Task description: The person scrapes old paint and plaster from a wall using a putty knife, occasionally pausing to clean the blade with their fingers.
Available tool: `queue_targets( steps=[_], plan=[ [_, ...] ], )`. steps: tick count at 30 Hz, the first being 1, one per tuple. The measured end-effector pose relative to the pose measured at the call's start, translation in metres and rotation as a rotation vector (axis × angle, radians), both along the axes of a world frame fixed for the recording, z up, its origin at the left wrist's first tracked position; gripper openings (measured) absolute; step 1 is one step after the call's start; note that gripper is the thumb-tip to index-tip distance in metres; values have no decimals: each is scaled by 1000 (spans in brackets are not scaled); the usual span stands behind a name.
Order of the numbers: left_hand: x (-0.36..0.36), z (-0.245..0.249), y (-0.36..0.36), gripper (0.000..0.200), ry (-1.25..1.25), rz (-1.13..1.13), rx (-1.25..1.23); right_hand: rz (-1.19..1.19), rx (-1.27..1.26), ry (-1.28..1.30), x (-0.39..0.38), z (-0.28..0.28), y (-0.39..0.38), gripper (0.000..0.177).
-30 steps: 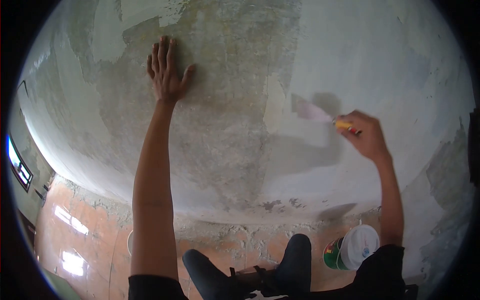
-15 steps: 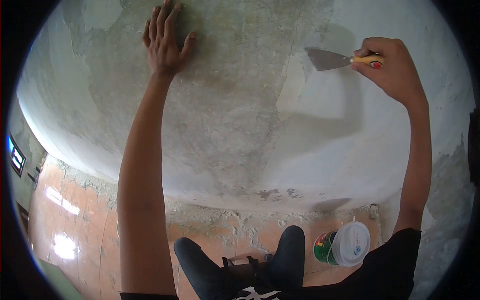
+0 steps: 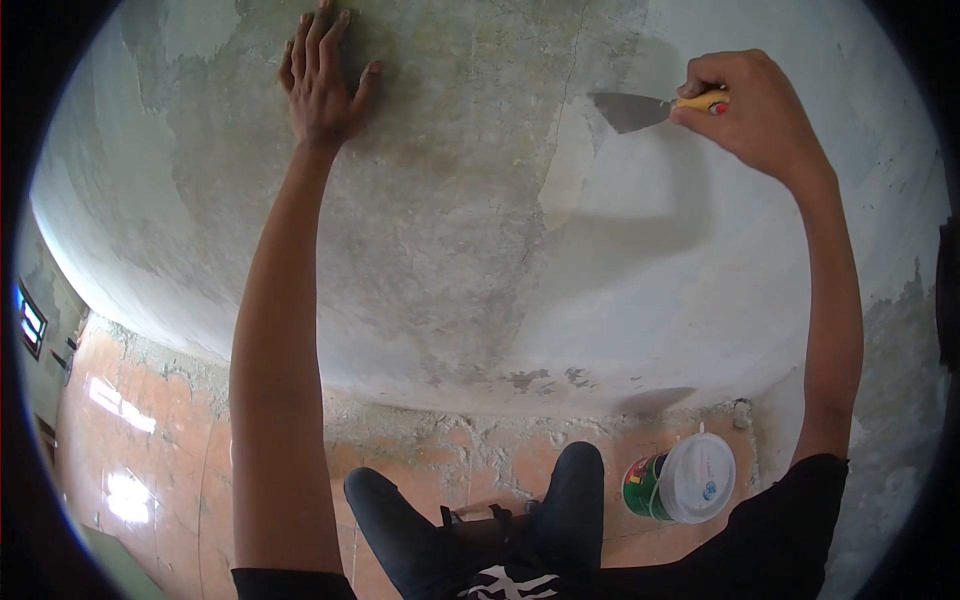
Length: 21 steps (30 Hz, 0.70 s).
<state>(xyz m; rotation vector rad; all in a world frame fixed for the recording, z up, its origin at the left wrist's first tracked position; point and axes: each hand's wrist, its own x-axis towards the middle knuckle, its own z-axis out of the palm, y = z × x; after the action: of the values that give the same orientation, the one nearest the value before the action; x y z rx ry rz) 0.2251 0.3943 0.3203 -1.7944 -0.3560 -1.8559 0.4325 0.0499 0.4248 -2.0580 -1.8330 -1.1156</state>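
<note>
My left hand [image 3: 322,85] lies with its fingers spread on the bare grey part of the wall [image 3: 430,190], at the upper left. At the upper right, my right hand [image 3: 745,105] is closed round the yellow handle of a putty knife [image 3: 632,111]. The knife's wide metal blade points left and meets the wall where the pale coating borders the darker grey patch. A thin crack runs down the wall just left of the blade. The shadow of my right arm falls below the knife.
A green bucket with a white lid [image 3: 700,478] stands on the tiled floor [image 3: 180,450] at the lower right, by my bent knees. Crumbly debris lines the foot of the wall. A small window [image 3: 32,320] shows at the far left.
My right hand and the putty knife have moved left and slightly up along the wall. My left hand remains spread on the wall; the view has shifted a little.
</note>
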Motion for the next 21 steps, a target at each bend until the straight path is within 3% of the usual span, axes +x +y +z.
queue_targets(
  steps=[9, 12, 14, 18, 21],
  plan=[
    [2, 4, 0, 63, -13, -1, -2, 0, 29, 73, -11, 8, 4, 20],
    [0, -1, -1, 63, -8, 7, -27, 104, -34, 58, -9, 0, 13, 19],
    [0, 0, -2, 63, 2, 18, -31, 88, -10, -74, -5, 0, 15, 19],
    [-1, 1, 2, 63, -11, 4, -17, 32, 75, -6, -3, 1, 8, 17],
    [0, -1, 1, 64, 6, -5, -1, 30, 7, -37, -13, -4, 12, 15]
  ],
)
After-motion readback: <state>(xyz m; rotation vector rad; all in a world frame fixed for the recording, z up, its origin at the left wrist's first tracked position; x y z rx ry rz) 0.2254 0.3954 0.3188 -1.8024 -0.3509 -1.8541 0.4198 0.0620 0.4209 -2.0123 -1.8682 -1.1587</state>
